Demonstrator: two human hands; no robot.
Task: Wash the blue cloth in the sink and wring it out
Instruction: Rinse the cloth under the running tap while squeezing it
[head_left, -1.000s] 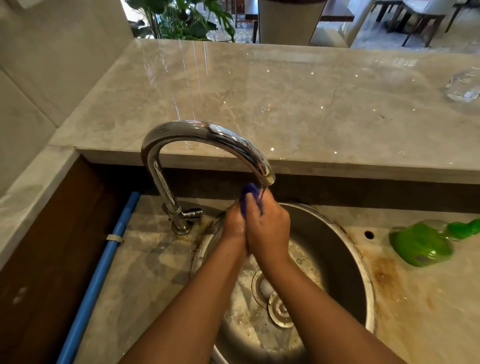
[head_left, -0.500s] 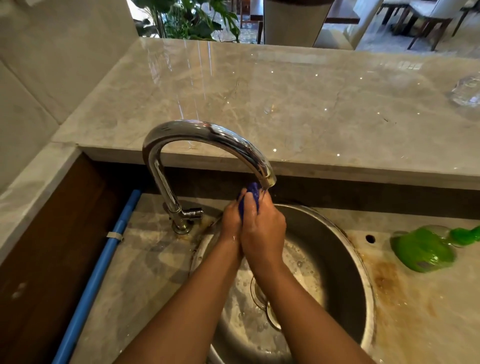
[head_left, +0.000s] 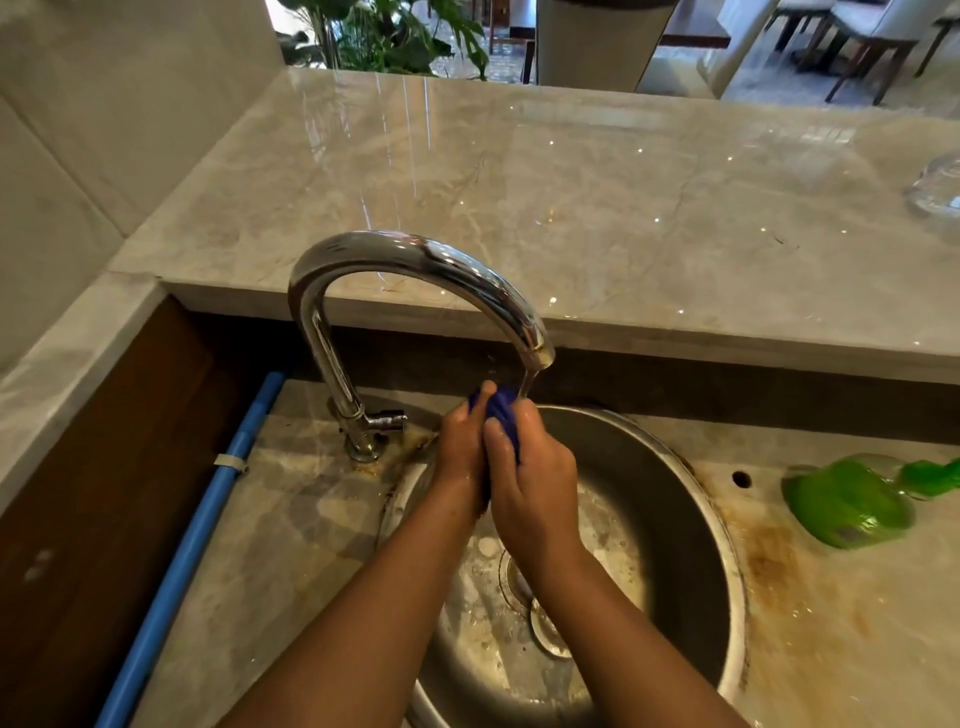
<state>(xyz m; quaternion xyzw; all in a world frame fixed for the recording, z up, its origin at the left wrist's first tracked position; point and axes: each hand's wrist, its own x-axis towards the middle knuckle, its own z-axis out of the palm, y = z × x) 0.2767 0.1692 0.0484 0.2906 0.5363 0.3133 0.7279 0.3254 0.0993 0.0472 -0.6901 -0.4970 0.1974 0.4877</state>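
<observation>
we see both hands together over the back of the round steel sink (head_left: 727, 566), just under the spout of the chrome tap (head_left: 415, 254). the blue cloth (head_left: 501, 410) is bunched into a small wad between them, and only its top shows above the knuckles. the left hand (head_left: 462, 457) has its grip curled round the cloth from the left, one fingertip hooked over the top of the wad. the right hand (head_left: 535, 483) has its grip closed on the cloth from the right, the thumb pressed across its near face. a thin stream of water (head_left: 525, 387) falls from the spout and meets the cloth at its right edge. both hands look wet.

the sink is set in the lower worktop (head_left: 291, 545), which is stained brown around the rim. the basin has foamy residue around the drain (head_left: 548, 626). a green bottle (head_left: 852, 501) lies on its side toward the right edge of the worktop, well apart from the hands. a blue pipe (head_left: 192, 545) runs along the left edge. behind the tap rises a higher marble ledge (head_left: 623, 208), with a clear glass thing (head_left: 937, 187) at its right edge.
</observation>
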